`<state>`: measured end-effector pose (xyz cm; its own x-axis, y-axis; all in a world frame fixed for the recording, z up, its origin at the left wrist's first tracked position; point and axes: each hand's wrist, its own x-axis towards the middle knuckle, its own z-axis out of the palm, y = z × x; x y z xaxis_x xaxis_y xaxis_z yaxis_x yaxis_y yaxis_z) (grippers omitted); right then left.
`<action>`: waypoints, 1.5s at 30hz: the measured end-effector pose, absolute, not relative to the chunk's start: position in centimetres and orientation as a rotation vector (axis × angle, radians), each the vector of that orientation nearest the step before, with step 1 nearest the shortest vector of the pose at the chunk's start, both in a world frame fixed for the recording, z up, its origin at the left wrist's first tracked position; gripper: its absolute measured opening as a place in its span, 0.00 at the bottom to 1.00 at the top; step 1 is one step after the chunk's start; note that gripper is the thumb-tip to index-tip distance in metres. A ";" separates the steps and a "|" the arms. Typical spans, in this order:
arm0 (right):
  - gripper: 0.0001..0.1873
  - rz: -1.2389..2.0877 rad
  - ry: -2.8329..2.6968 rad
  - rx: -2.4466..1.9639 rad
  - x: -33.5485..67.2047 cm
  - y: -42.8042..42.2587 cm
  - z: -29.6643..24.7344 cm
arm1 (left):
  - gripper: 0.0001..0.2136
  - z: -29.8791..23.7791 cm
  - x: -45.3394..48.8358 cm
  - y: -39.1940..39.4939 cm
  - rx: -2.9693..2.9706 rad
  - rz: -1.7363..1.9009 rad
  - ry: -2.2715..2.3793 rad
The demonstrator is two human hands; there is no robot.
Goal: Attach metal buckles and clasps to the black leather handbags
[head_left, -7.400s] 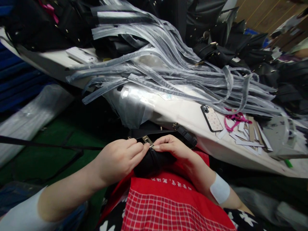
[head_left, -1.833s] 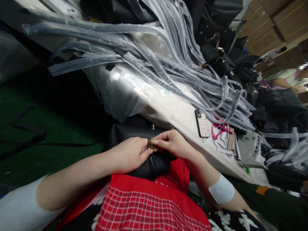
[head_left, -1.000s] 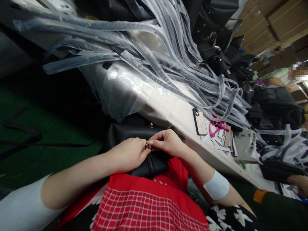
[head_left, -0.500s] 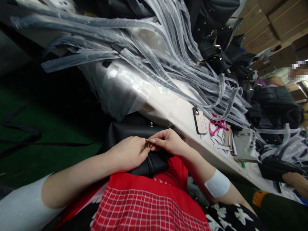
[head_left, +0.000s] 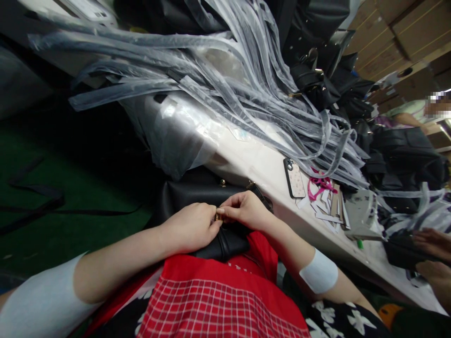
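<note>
A black handbag (head_left: 190, 193) rests in my lap, against the red checked apron (head_left: 218, 300). My left hand (head_left: 195, 227) lies over its front with the fingers closed on a small gold-coloured metal fitting (head_left: 219, 215). From the other side, my right hand (head_left: 246, 210) pinches the same fitting between thumb and fingers. The fingers partly hide it, so its exact kind is unclear. Above my hands, a gold stud (head_left: 223, 182) shows on the bag. Another gold piece (head_left: 251, 184) sits near the bag's right end.
Plastic-wrapped straps (head_left: 268, 108) spread over the white table (head_left: 257, 164). On it lie a phone (head_left: 294, 178), a pink ribbon (head_left: 320, 184) and paper strips. Black bags (head_left: 405, 150) pile up behind. A co-worker's hands (head_left: 435, 274) are at the right edge. Cartons (head_left: 419, 28) stand farther back.
My hands keep their hold on the gold fitting, with only a slight shift. The view has moved a little. At the right, a co-worker's second hand has come into view.
</note>
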<state>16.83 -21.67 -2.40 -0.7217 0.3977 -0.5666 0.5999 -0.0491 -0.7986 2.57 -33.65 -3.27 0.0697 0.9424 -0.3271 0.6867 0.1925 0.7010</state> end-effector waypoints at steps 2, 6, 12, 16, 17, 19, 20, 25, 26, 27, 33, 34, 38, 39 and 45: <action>0.22 -1.955 1.998 1.052 16.9 -21.6 -2.2 | 0.15 -3.3 2.2 -33.5 1.520 0.464 1.622; 0.23 -2.108 1.859 1.070 17.2 -21.6 -1.9 | 0.15 -3.3 1.7 -33.2 1.488 0.608 1.483; 0.23 -2.172 1.767 1.153 17.2 -21.8 -2.0 | 0.14 -3.1 1.9 -33.4 1.484 0.559 1.551; 0.23 -2.186 1.751 1.195 16.9 -22.0 -2.1 | 0.14 -2.8 2.1 -33.4 1.524 0.501 1.606; 0.23 -2.186 1.756 1.200 16.9 -22.0 -2.2 | 0.13 -2.8 2.2 -33.4 1.535 0.484 1.622; 0.23 -2.183 1.768 1.199 16.9 -22.1 -2.3 | 0.13 -2.8 2.3 -33.5 1.555 0.444 1.657; 0.23 -2.182 1.775 1.194 16.9 -22.2 -2.4 | 0.13 -2.9 2.3 -33.6 1.565 0.423 1.671; 0.22 -2.153 1.815 1.185 16.8 -22.3 -2.7 | 0.14 -3.2 2.3 -33.8 1.591 0.379 1.691; 0.22 -2.145 1.822 1.191 16.8 -22.3 -2.8 | 0.14 -3.3 2.3 -33.9 1.592 0.375 1.690; 0.22 -2.138 1.829 1.195 16.8 -22.4 -2.8 | 0.14 -3.4 2.3 -33.9 1.592 0.374 1.691; 0.23 -2.121 1.835 1.251 16.6 -22.6 -2.8 | 0.13 -3.7 2.4 -33.8 1.582 0.373 1.689; 0.24 -2.120 1.833 1.262 16.5 -22.7 -2.9 | 0.13 -3.7 2.4 -33.9 1.580 0.372 1.684; 0.23 -2.092 1.880 1.276 16.6 -22.9 -3.3 | 0.13 -3.7 2.5 -33.9 1.574 0.368 1.679; 0.23 -2.083 1.898 1.276 16.7 -23.0 -3.4 | 0.12 -3.7 2.5 -34.0 1.571 0.363 1.680; 0.23 -2.140 1.913 1.150 17.2 -22.7 -3.1 | 0.13 -3.7 2.1 -33.5 1.516 0.514 1.545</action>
